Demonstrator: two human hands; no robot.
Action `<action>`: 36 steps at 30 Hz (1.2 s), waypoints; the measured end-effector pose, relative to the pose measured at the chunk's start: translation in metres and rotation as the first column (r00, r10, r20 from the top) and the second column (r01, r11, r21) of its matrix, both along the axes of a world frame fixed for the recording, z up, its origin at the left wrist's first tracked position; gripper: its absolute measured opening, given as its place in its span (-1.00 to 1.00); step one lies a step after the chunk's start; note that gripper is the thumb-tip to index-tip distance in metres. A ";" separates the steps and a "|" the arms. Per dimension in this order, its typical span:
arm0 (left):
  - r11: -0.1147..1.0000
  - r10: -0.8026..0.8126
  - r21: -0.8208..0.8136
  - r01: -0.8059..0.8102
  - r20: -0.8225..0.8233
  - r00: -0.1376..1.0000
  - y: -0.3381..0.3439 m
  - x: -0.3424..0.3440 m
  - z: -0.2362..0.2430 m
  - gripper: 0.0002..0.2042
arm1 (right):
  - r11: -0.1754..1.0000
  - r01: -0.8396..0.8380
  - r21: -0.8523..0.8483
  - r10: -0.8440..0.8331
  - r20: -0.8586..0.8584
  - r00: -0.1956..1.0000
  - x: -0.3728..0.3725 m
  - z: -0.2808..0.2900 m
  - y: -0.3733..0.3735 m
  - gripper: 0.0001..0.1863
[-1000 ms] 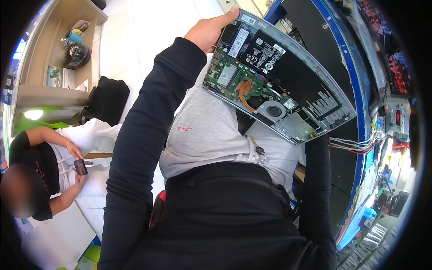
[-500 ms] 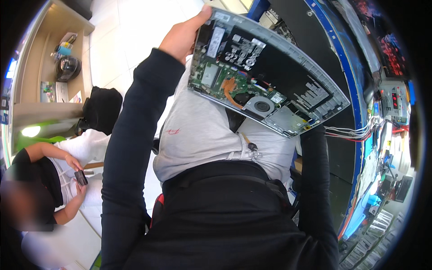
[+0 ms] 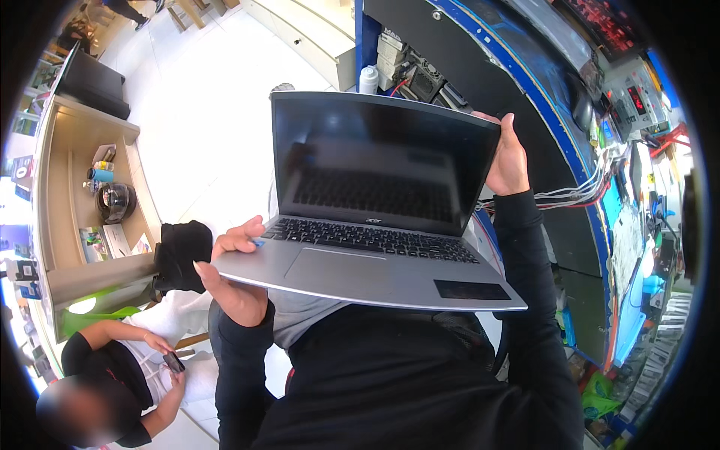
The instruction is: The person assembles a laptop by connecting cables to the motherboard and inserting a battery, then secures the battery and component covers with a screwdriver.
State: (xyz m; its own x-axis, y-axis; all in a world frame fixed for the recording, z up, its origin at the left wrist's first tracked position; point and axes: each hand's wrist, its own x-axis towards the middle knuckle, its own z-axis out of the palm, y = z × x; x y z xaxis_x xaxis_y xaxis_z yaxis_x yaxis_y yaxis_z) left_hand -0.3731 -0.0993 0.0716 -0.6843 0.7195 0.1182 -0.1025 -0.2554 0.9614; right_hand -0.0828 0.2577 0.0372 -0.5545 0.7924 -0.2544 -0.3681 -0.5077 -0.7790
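A silver laptop (image 3: 345, 270) is held open over my lap, its keyboard side up and its dark screen (image 3: 375, 161) raised at the far side. My left hand (image 3: 238, 281) grips the left edge of the base near the front corner, with fingers on top of the palm rest. At the right edge of the screen, my right hand (image 3: 508, 161) holds the lid, its other fingers partly hidden behind it. A dark rectangular patch lies at the right of the palm rest. The underside of the laptop is out of sight.
On the right runs a blue-edged workbench (image 3: 551, 120) with cables (image 3: 577, 191) and a power supply with a red display (image 3: 636, 101). A seated person at lower left holds a phone (image 3: 174, 362). A wooden shelf (image 3: 64, 184) with a helmet (image 3: 116, 202) stands at left.
The laptop has turned from its exposed insides to its keyboard and screen, and is opened. My left hand moved down to the base; my right hand came into sight at the lid.
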 end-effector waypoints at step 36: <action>0.992 0.098 -0.074 -0.102 -0.058 0.994 0.056 -0.025 0.020 -0.49 | 0.999 0.024 0.031 -0.037 0.517 0.855 0.009 -0.090 0.030 -0.57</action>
State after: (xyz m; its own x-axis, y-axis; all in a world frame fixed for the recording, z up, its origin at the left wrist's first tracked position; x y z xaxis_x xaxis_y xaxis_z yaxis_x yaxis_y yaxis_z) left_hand -0.3982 -0.0431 0.0913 -0.7474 0.6561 0.1041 -0.0275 -0.1872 0.9819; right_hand -0.0740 0.2879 -0.0525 -0.3232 0.8156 -0.4799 0.0764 -0.4830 -0.8723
